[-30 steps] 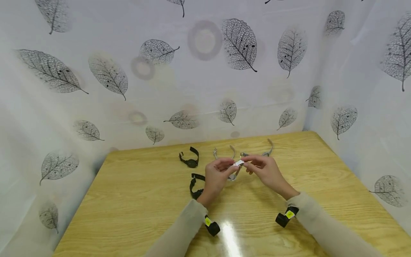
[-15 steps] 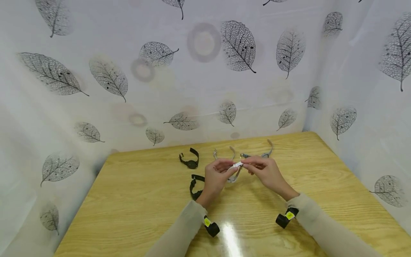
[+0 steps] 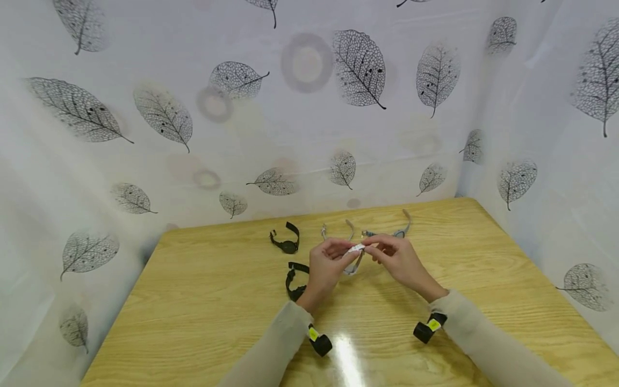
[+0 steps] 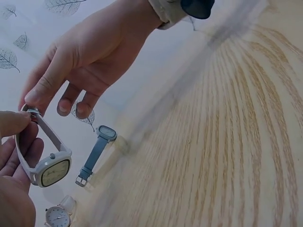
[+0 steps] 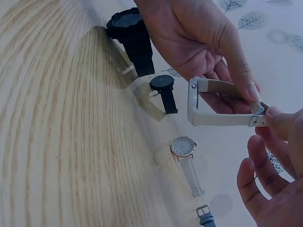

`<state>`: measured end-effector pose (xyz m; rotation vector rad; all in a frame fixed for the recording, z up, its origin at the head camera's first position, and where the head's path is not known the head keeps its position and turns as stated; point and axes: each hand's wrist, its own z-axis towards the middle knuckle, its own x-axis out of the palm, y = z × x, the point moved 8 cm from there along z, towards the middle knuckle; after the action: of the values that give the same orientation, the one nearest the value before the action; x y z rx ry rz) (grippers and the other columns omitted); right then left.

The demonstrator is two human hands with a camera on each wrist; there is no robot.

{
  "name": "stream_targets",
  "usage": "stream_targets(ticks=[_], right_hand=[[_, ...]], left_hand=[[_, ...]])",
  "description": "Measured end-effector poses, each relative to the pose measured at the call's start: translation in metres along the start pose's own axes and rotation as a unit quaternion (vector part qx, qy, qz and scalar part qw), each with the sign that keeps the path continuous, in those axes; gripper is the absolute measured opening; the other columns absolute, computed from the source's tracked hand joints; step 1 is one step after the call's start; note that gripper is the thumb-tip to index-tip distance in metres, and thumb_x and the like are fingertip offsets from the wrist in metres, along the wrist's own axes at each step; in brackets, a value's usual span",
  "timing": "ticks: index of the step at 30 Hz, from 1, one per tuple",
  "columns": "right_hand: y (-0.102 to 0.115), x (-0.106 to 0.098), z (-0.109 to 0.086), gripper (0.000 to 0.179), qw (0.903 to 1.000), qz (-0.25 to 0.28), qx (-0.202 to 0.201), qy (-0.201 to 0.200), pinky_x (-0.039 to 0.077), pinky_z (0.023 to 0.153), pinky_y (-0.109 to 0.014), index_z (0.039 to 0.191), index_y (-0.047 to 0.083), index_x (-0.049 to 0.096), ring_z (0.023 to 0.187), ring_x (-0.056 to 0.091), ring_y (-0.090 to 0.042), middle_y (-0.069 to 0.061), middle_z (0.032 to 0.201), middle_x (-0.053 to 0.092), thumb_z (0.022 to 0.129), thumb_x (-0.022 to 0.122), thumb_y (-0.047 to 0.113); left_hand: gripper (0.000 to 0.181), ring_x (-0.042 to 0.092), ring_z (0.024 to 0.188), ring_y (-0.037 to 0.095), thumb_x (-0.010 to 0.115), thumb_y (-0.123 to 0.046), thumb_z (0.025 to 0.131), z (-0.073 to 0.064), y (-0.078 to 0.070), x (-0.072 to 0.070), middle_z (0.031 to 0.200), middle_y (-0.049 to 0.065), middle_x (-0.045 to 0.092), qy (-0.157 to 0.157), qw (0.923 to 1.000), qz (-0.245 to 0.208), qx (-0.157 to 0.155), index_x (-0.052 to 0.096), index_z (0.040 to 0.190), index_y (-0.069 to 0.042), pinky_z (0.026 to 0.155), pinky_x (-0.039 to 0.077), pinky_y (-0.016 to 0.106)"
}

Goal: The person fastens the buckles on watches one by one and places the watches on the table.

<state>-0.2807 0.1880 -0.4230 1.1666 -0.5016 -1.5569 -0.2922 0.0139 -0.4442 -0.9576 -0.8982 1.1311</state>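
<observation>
The left hand [image 3: 326, 267] and right hand [image 3: 397, 262] lean inward above the wooden table [image 3: 217, 312], both pinching a square-cased white wristwatch [image 4: 53, 172] by its strap [image 5: 227, 119], thumb against finger. Fingertips partly cover what seems the buckle; whether it is fastened, I cannot tell. Four more watches stand around: a far black watch [image 3: 289, 246], a near black watch [image 3: 292, 285] partly behind the left forearm, one white round-dialled watch [image 5: 183, 147], one blue watch [image 4: 96, 153].
</observation>
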Motion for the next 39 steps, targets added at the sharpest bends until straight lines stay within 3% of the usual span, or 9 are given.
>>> stream_targets(ticks=[5,13,19,23,27,35,39], right_hand=[[-0.001,-0.003,-0.001,0.017,0.9997,0.01,0.003,-0.023,0.053,0.056,-0.03,0.114,0.018,0.078,0.066,0.061,-0.033,-0.003,0.082,0.07,0.101,0.068,0.012],[0.013,0.0,0.002,0.02,0.9992,-0.003,-0.035,-0.019,0.05,0.054,-0.025,0.111,0.008,0.078,0.066,0.058,-0.028,-0.008,0.105,0.074,0.098,0.067,-0.002],[0.035,0.0,0.003,0.017,0.9985,-0.015,-0.047,-0.025,0.05,0.054,-0.025,0.106,0.001,0.078,0.066,0.059,-0.024,-0.014,0.104,0.074,0.096,0.067,-0.007],[0.022,0.0,0.0,0.019,0.999,-0.017,-0.021,-0.035,0.052,0.055,-0.026,0.111,0.006,0.078,0.065,0.06,-0.017,-0.009,0.094,0.074,0.097,0.068,-0.002],[0.007,0.001,-0.001,0.021,0.9991,-0.019,-0.016,-0.035,0.054,0.056,-0.026,0.114,0.011,0.078,0.066,0.063,-0.023,-0.007,0.093,0.075,0.097,0.07,0.002],[0.025,0.004,0.002,0.019,0.9991,-0.004,-0.036,-0.02,0.054,0.057,-0.028,0.111,0.0,0.077,0.071,0.063,-0.037,-0.016,0.105,0.074,0.097,0.067,-0.006],[0.016,0.005,0.002,0.02,0.9994,-0.003,-0.026,-0.021,0.053,0.058,-0.025,0.114,0.004,0.078,0.072,0.063,-0.036,-0.011,0.105,0.074,0.098,0.067,-0.001]], left_hand=[[0.024,0.075,0.095,0.024,0.083,-0.007,0.087,0.002,-0.001,0.001,0.102,0.013,0.077,-0.003,1.0,-0.001,0.003,0.071,0.106,0.004,0.084,0.062,0.034],[0.026,0.075,0.094,0.023,0.082,-0.006,0.088,0.001,-0.001,0.001,0.101,0.013,0.077,-0.007,1.0,-0.005,-0.002,0.07,0.107,0.007,0.084,0.062,0.035],[0.024,0.075,0.094,0.023,0.083,-0.006,0.087,0.001,0.0,0.0,0.1,0.01,0.077,-0.012,0.9999,0.001,-0.006,0.071,0.106,0.004,0.083,0.062,0.034],[0.024,0.075,0.095,0.023,0.083,-0.005,0.087,0.002,0.0,0.0,0.101,0.011,0.077,-0.018,0.9998,-0.008,-0.01,0.071,0.105,0.005,0.084,0.062,0.035],[0.026,0.075,0.096,0.025,0.083,-0.005,0.087,0.002,-0.001,0.001,0.103,0.013,0.077,-0.019,0.9996,-0.016,-0.013,0.07,0.106,0.007,0.085,0.062,0.035],[0.022,0.075,0.099,0.031,0.083,-0.006,0.088,0.003,-0.001,0.002,0.104,0.014,0.077,-0.016,0.9994,-0.027,-0.014,0.07,0.104,0.003,0.084,0.062,0.034],[0.021,0.075,0.097,0.027,0.083,-0.006,0.087,0.002,0.0,0.001,0.103,0.014,0.077,-0.022,0.9992,-0.028,-0.016,0.071,0.103,0.002,0.084,0.062,0.034]])
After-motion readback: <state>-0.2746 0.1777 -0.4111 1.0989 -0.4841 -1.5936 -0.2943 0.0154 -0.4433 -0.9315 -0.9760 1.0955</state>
